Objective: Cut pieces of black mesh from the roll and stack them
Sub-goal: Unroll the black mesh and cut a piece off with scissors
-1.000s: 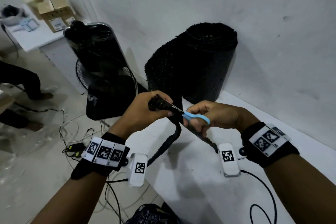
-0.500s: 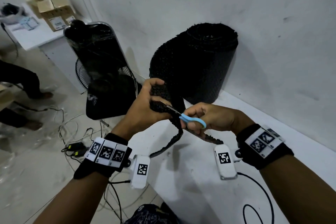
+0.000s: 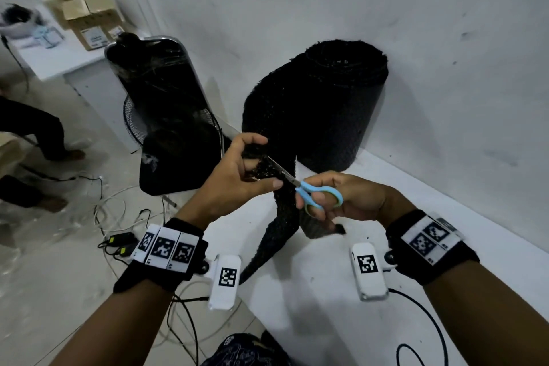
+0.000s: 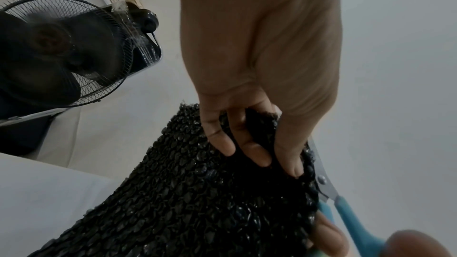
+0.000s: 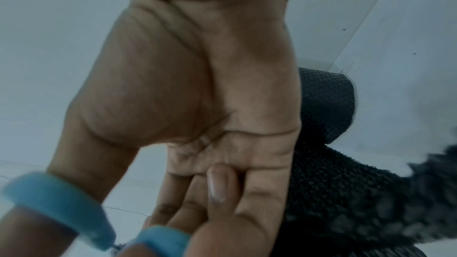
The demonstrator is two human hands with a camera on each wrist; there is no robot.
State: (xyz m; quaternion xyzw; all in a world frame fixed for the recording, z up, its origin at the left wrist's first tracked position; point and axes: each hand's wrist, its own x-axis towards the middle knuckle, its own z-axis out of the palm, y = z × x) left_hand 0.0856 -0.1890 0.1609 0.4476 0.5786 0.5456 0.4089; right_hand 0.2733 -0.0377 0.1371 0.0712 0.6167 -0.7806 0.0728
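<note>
The black mesh roll (image 3: 320,104) stands upright on the white table (image 3: 326,306) against the wall. A loose mesh strip (image 3: 279,235) hangs from it down to the tabletop. My left hand (image 3: 237,175) pinches the strip's upper edge between thumb and fingers (image 4: 249,149); the mesh (image 4: 197,192) fills the lower part of the left wrist view. My right hand (image 3: 341,199) grips the blue-handled scissors (image 3: 315,190), whose blades lie against the mesh beside my left thumb. The blue handle loops (image 5: 61,202) show in the right wrist view, with the roll (image 5: 326,105) behind.
A black floor fan (image 3: 166,116) stands left of the table, also seen as a fan (image 4: 61,52) in the left wrist view. Cables and adapters (image 3: 118,244) lie on the floor. A person's legs (image 3: 38,134) are at far left. Cardboard boxes (image 3: 86,18) sit on a far table.
My left hand has shifted its pinch higher along the mesh edge. The scissors have followed up and to the right, their blades further along the strip.
</note>
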